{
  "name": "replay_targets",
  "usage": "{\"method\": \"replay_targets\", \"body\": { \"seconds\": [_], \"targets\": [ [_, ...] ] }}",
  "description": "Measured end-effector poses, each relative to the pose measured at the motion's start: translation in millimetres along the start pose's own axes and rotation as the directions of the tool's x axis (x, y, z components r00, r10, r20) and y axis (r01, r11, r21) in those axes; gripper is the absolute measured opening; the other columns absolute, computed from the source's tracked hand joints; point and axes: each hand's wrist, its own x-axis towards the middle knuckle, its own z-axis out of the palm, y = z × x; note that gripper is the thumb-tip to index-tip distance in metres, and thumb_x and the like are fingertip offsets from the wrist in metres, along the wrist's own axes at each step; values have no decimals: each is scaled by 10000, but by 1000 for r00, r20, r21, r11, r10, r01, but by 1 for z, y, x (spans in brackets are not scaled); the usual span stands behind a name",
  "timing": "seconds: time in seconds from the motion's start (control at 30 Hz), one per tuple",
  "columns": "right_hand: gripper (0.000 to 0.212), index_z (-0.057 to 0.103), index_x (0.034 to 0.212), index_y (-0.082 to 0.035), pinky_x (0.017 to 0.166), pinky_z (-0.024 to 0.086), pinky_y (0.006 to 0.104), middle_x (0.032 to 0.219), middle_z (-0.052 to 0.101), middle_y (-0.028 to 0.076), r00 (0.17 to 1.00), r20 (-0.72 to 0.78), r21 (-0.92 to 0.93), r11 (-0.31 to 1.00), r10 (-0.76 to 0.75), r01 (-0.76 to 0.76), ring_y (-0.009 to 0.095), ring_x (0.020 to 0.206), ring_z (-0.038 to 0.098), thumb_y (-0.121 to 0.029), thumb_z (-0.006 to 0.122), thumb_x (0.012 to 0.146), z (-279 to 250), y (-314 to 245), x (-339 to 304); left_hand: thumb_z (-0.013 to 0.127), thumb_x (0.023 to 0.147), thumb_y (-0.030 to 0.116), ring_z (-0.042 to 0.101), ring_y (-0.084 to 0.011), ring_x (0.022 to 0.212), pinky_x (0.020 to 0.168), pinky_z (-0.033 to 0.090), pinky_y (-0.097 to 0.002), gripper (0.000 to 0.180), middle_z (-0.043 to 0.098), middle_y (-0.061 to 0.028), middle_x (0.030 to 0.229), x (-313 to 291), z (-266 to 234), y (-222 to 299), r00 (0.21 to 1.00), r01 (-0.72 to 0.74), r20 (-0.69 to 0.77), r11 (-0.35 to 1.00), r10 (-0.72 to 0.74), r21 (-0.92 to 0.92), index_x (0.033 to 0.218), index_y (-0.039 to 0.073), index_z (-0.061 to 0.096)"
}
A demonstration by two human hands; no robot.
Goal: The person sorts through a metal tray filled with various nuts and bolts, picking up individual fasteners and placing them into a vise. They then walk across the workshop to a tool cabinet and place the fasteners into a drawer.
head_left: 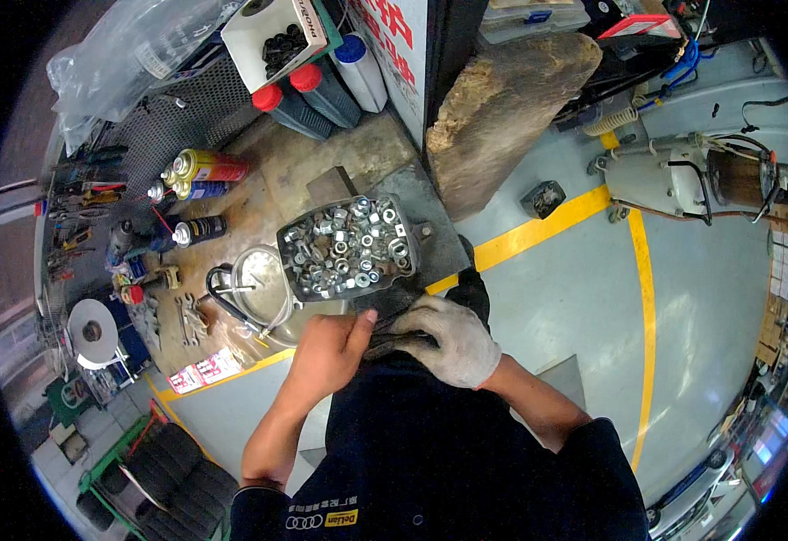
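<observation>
My bare left hand is closed with its thumb up, gripping the left edge of a dark, limp, cloth-like piece. My right hand wears a pale work glove. Its fingers curl round the right side of the same dark piece, whose kind I cannot make out. Both hands are close together in front of my body. Just beyond them stands a dark bin filled with loose metal nuts, at the front of the workbench.
On the workbench are spray cans, dark bottles with red caps, a coiled clear hose and spanners. A worn brown board leans at the right. A small black box sits on the floor.
</observation>
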Motion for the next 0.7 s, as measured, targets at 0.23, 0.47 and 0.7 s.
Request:
{"method": "replay_targets", "body": {
  "seconds": [0.23,0.47,0.7],
  "targets": [
    [217,763,1076,-168,884,572,426,1084,664,70,953,-149,-219,949,-264,229,310,1013,678,-175,763,859,6,1,2,593,1105,412,516,-146,482,482,409,-342,636,529,-41,505,13,-15,-9,949,276,228,922,-217,-272,607,17,581],
    [237,769,1078,-198,880,588,406,1094,675,46,941,-28,-389,871,-337,300,264,1029,682,-174,698,852,-2,-10,-7,627,1081,480,462,-109,455,440,345,-292,612,529,-11,541,26,-12,-2,861,446,401,843,-313,-302,637,63,572],
    [230,756,1132,-132,838,595,421,1021,698,122,979,-202,-139,990,-7,-22,328,996,698,-230,700,931,1,-29,-4,599,1103,373,463,-206,446,486,390,-378,614,541,-78,559,26,-16,-8,937,234,319,935,-143,-268,614,11,513]
  ]
}}
